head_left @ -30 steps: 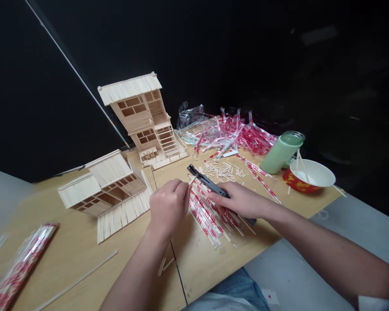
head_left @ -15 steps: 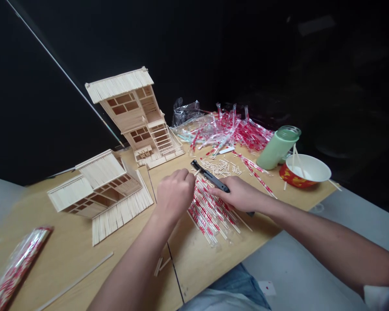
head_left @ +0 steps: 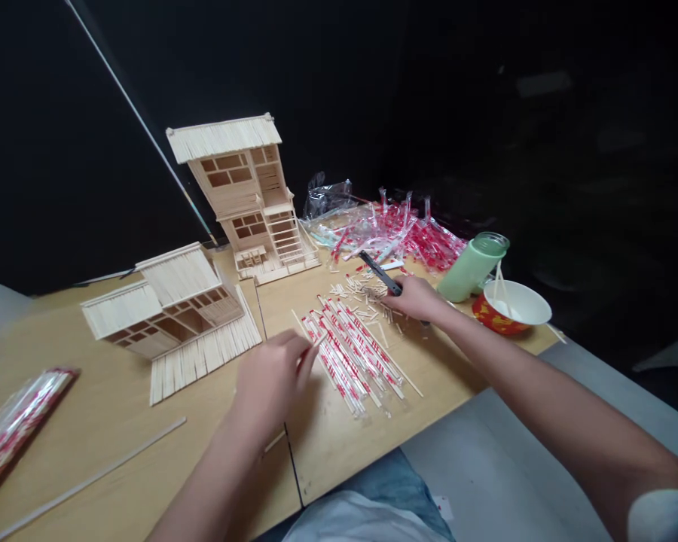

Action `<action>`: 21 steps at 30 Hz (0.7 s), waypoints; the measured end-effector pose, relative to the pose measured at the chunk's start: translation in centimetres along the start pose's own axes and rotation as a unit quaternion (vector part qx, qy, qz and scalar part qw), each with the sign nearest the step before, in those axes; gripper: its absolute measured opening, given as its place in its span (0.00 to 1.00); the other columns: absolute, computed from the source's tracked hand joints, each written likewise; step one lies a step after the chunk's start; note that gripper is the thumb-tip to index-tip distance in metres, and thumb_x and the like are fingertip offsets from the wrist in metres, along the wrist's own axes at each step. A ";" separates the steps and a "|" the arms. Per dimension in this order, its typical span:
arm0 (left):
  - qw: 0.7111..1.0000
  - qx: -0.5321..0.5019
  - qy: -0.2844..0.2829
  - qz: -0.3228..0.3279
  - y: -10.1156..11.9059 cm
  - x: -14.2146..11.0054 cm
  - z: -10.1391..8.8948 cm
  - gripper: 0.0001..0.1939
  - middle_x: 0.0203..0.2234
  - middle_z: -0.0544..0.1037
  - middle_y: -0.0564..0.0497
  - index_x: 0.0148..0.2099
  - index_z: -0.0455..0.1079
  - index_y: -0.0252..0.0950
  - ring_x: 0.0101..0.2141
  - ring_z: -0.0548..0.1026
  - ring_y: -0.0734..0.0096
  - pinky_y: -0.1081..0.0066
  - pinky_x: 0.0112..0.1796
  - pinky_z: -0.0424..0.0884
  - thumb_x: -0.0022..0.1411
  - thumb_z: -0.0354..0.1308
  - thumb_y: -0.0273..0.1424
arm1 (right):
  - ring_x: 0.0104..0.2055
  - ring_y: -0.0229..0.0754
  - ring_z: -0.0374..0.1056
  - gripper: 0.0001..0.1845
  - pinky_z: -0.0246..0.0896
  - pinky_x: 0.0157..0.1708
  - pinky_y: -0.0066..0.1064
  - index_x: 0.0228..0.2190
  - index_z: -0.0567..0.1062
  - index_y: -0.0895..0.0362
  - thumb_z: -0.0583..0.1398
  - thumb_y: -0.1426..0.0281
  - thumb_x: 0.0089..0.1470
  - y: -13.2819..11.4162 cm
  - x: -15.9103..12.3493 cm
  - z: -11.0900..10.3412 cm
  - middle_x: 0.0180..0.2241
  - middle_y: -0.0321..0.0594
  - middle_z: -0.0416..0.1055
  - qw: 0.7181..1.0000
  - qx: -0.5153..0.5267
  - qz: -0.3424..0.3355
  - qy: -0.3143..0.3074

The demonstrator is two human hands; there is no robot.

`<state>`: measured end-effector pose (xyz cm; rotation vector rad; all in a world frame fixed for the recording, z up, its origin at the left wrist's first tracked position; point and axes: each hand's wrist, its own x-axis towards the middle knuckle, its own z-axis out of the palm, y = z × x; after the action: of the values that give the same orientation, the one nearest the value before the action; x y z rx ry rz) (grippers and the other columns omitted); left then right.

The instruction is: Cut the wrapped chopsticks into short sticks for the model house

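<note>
My left hand is closed on a short wooden stick, whose pale tip pokes out past the fingers. It hovers at the left edge of a pile of chopsticks in clear wrappers with red print. My right hand grips black hand shears, their head pointing up and left. A second handle shows partly under the hand. Below the shears lie many short cut stick pieces, scattered on the wooden table.
A two-storey stick house stands behind, with a lower stick building at left. Torn wrappers, a green bottle and a red bowl with chopsticks are at right. A wrapped bundle and a long strip lie front left.
My hands have moved apart: the left came down and left with the short stick, the right shifted back with the shears. The wrapped chopsticks are now more exposed, and the view has shifted slightly.
</note>
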<state>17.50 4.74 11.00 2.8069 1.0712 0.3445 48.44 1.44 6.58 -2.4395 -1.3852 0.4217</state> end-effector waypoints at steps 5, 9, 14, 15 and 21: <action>0.993 -0.010 0.031 -0.111 -3.1 -10.7 1.4 0.17 0.31 0.79 0.53 0.35 0.75 0.43 0.30 0.77 0.68 0.71 0.28 0.63 0.71 0.49 0.42 | 0.36 0.45 0.72 0.14 0.54 0.29 0.27 0.39 0.77 0.54 0.65 0.62 0.52 -3.2 1.9 2.6 0.36 0.43 0.79 0.998 -0.036 -0.051 0.031; 0.983 0.050 0.021 -0.174 -4.4 -15.4 2.9 0.15 0.34 0.80 0.54 0.36 0.76 0.45 0.33 0.79 0.64 0.70 0.28 0.64 0.70 0.50 0.42 | 0.38 0.47 0.73 0.15 0.58 0.32 0.28 0.42 0.78 0.56 0.64 0.61 0.54 -5.4 3.5 4.6 0.37 0.47 0.79 0.995 -0.077 -0.048 0.045; 0.980 0.081 0.018 -0.182 -4.9 -17.1 3.3 0.16 0.34 0.81 0.52 0.36 0.77 0.43 0.34 0.80 0.64 0.69 0.29 0.66 0.71 0.50 0.39 | 0.39 0.52 0.74 0.16 0.60 0.34 0.32 0.43 0.79 0.60 0.64 0.68 0.52 -6.5 4.5 5.5 0.39 0.53 0.78 0.989 -0.137 -0.039 0.033; 0.979 0.082 0.023 -0.184 -4.9 -17.2 3.4 0.16 0.33 0.81 0.52 0.36 0.77 0.42 0.35 0.80 0.64 0.69 0.30 0.66 0.71 0.51 0.38 | 0.39 0.52 0.74 0.16 0.60 0.34 0.32 0.43 0.79 0.61 0.65 0.69 0.51 -6.6 4.5 5.5 0.40 0.54 0.78 0.988 -0.148 -0.040 0.030; 0.976 0.069 0.066 -0.197 -4.8 -17.7 4.4 0.13 0.34 0.81 0.50 0.36 0.78 0.40 0.36 0.78 0.65 0.70 0.31 0.66 0.69 0.55 0.35 | 0.36 0.49 0.73 0.16 0.55 0.31 0.33 0.42 0.80 0.67 0.64 0.75 0.50 -7.1 4.7 5.4 0.38 0.60 0.78 0.979 -0.197 -0.059 0.005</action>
<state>2.74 -3.64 2.86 2.6233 1.7036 0.4279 43.10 9.61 4.00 -2.6324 -1.7387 0.1133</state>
